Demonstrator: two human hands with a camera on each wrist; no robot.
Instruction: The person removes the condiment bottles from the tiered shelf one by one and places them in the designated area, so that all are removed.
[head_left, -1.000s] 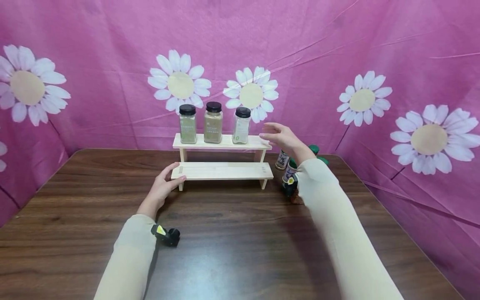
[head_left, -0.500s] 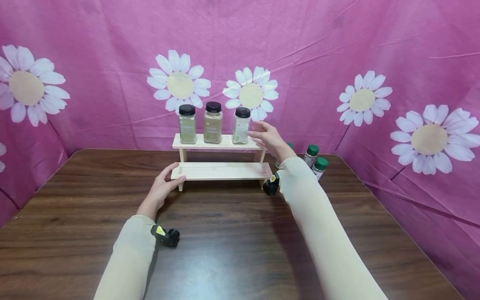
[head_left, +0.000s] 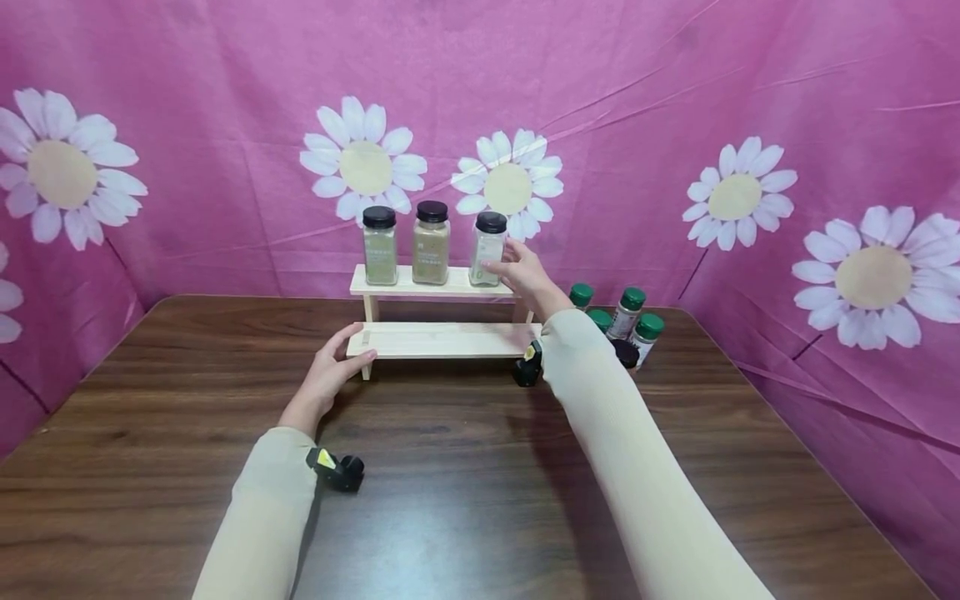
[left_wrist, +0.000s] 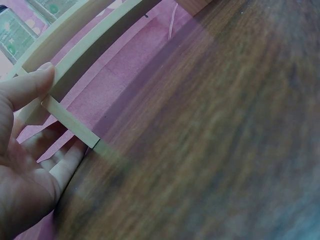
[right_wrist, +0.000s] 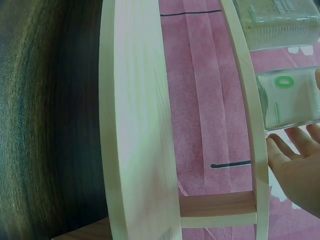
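A two-tier wooden shelf rack (head_left: 442, 340) stands on the table. My left hand (head_left: 327, 379) grips the left end of its lower board, the thumb on top. In the left wrist view the other fingers (left_wrist: 65, 167) lie beside the rack's leg. On the upper board stand three black-capped spice jars: a green-filled jar (head_left: 380, 260), a brownish jar (head_left: 431, 254) and a pale jar (head_left: 483, 257) at the right. My right hand (head_left: 527, 273) holds that pale jar, thumb in front. The right wrist view shows the pale jar (right_wrist: 290, 102) upright with its base at the board; the cap lies outside that view.
Several green-capped spice bottles (head_left: 632, 302) and a black-capped one (head_left: 625, 353) stand on the table right of the rack, partly behind my right forearm. The brown wooden table (head_left: 435, 500) reaches back to a pink cloth (head_left: 600, 100) with printed daisies.
My right hand has moved left from beside the rack's upper board to the pale jar and taken hold of it. The left hand has kept its place on the rack.
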